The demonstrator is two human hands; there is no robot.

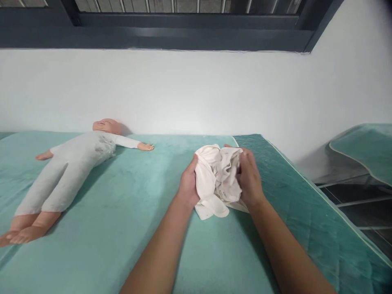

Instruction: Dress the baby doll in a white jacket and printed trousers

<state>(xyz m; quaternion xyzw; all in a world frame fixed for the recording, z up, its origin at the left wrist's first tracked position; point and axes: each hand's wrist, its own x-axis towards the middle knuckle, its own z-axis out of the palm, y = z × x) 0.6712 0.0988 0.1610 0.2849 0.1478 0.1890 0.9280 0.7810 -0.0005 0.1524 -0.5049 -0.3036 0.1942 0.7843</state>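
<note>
Grip: both hands full. White cloth (229, 173) is bunched between left hand (189, 183) and right hand (251, 179), at left's 3 o'clock, right's 9, over the green bedding (137, 212). No clear long axis; neither hand nearer. Doll (76, 153) lies well apart, 9 o'clock.

Here's the white cloth (206, 175), bunched and crumpled, over the green bedding (137, 216)! Soft folds everywhere, a rounded flap (218, 207) drooping below.
</note>
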